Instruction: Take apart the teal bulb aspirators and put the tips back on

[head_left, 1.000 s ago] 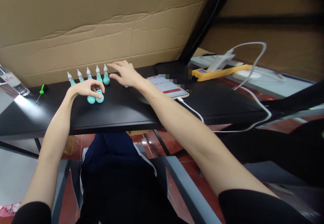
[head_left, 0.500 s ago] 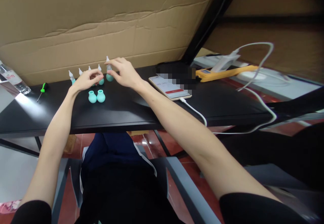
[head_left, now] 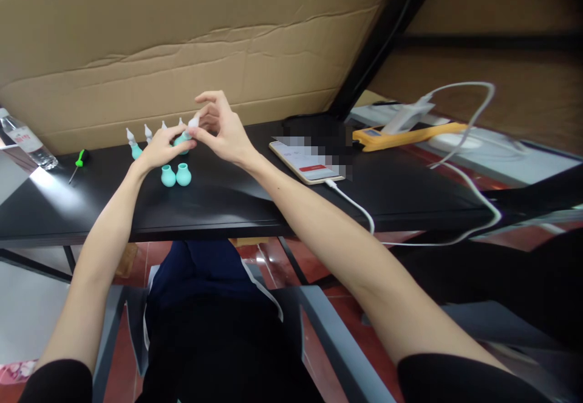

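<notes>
A bulb nasal aspirator, with a teal bulb (head_left: 181, 143) and a whitish nozzle (head_left: 194, 122), is tilted between my two hands. My left hand (head_left: 160, 147) is closed around the bulb, thumb along its near side. The nozzle is pinched between the thumb and fingers of my right hand (head_left: 228, 133), whose index finger is raised. Behind my left hand stands a row of several similar aspirators (head_left: 136, 150), partly hidden. Two teal bulbs without nozzles, a left one (head_left: 168, 176) and a right one (head_left: 183, 175), sit side by side with their openings up.
A green-and-black screwdriver (head_left: 80, 161) and a water bottle (head_left: 28, 140) are at the left of the black table (head_left: 218, 209). To the right lies a phone (head_left: 306, 163) with a white cable (head_left: 353, 201). A cardboard sheet (head_left: 182, 45) leans behind; a yellow power strip (head_left: 405, 136) lies beyond.
The aspirator that stood upright by my right hand is now tilted leftward, its bulb in my left hand. My left hand has moved right, and my right hand has shifted up onto the nozzle.
</notes>
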Action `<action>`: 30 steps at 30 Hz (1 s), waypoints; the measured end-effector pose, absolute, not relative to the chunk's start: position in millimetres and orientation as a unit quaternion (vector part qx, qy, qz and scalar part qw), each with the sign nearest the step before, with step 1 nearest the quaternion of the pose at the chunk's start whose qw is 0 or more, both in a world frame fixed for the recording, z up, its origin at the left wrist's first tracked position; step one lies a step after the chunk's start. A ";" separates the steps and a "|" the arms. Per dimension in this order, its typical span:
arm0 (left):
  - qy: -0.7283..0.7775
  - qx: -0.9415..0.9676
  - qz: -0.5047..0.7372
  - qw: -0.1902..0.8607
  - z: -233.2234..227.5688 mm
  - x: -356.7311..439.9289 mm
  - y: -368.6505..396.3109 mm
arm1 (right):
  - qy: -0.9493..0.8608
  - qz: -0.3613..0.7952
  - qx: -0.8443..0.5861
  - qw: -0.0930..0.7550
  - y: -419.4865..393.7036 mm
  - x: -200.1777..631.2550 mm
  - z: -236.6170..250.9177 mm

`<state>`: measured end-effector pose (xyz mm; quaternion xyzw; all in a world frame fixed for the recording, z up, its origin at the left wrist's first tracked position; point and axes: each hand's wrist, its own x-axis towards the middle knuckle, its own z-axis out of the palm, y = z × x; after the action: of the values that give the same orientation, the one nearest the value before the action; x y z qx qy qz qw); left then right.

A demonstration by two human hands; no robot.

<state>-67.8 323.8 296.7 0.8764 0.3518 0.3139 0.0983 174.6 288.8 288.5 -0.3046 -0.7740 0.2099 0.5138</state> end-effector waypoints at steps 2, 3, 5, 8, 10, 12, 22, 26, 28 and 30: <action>0.364 0.873 0.322 0.042 298.1 -67.5 322.4 | -0.774 0.198 -0.312 0.515 289.9 178.5 290.2; 0.370 0.869 0.328 0.024 298.7 -67.4 321.9 | -0.772 0.193 -0.319 0.515 290.5 179.9 291.0; 0.373 0.864 0.339 0.010 299.4 -67.1 321.2 | -0.765 0.198 -0.336 0.513 291.9 181.6 292.5; 0.362 0.865 0.348 0.012 300.2 -66.7 320.9 | -0.752 0.229 -0.342 0.515 296.7 182.5 293.1; 0.357 0.867 0.348 0.018 300.5 -67.1 321.2 | -0.748 0.248 -0.318 0.528 301.8 182.9 292.0; 0.357 0.865 0.351 0.025 300.6 -68.5 321.5 | -0.742 0.257 -0.291 0.547 306.7 183.8 290.7; 0.393 0.838 0.377 0.026 301.5 -70.5 315.7 | -0.704 0.113 -0.492 0.499 320.1 211.3 297.6; 0.390 0.843 0.369 0.028 299.1 -69.4 315.4 | -0.712 0.059 -0.565 0.413 343.2 241.1 290.3; 0.391 0.843 0.368 0.035 297.6 -69.6 315.7 | -0.719 0.059 -0.601 0.344 351.4 256.7 286.1; 0.391 0.843 0.367 0.040 296.8 -69.9 316.1 | -0.720 0.066 -0.629 0.284 354.9 268.9 283.1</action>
<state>-69.9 316.1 296.8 0.8434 0.3907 0.3668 0.0398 268.9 354.9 283.1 -0.6294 -0.7202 0.0660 0.2843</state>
